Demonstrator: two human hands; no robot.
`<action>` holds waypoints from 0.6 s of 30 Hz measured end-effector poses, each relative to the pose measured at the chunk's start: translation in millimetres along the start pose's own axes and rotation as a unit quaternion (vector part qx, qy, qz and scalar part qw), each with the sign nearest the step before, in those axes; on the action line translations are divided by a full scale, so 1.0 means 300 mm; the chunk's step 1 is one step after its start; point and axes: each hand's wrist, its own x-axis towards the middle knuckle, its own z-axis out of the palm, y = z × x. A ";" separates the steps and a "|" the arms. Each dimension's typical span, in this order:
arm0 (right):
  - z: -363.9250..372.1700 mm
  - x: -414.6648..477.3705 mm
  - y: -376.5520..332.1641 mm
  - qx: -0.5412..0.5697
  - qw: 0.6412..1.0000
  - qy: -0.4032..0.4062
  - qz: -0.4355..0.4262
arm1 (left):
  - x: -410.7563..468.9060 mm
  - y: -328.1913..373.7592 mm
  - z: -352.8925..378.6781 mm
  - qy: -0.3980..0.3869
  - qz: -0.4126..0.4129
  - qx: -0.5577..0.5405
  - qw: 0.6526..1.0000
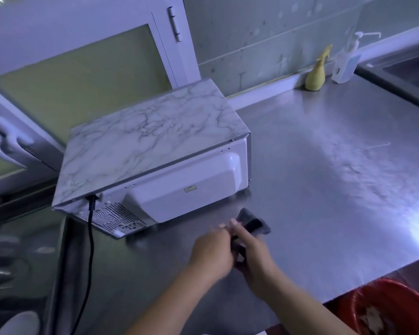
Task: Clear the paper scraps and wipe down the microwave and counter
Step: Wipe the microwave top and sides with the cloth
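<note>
A white microwave (pixel 155 151) with a marble-patterned top sits on the steel counter (pixel 324 180), its back panel turned toward me. A dark grey cloth (pixel 254 223) lies bunched just in front of the microwave's back. My right hand (pixel 249 252) grips the near end of the cloth. My left hand (pixel 211 252) is close beside it, fingers curled at the same end of the cloth. Both hands are blurred, and the left hand's grip is hard to make out.
A black power cord (pixel 90 238) hangs from the microwave over the counter's left edge. A yellow spray bottle (pixel 316 73) and a clear pump bottle (pixel 346 61) stand at the back wall. A sink (pixel 411 68) lies far right. A red bin (pixel 392 308) with scraps stands below the counter edge.
</note>
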 end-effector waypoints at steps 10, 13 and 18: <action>-0.009 0.082 -0.178 0.009 0.965 0.205 -0.163 | 0.118 -0.141 -0.417 0.119 0.069 -0.262 0.955; 0.082 0.120 -0.261 -0.052 0.913 0.228 -0.335 | 0.276 -0.161 -0.545 0.228 0.075 -0.198 0.950; 0.255 0.241 -0.341 -0.227 0.798 0.227 -0.511 | 0.490 -0.188 -0.572 0.161 -0.037 0.109 0.980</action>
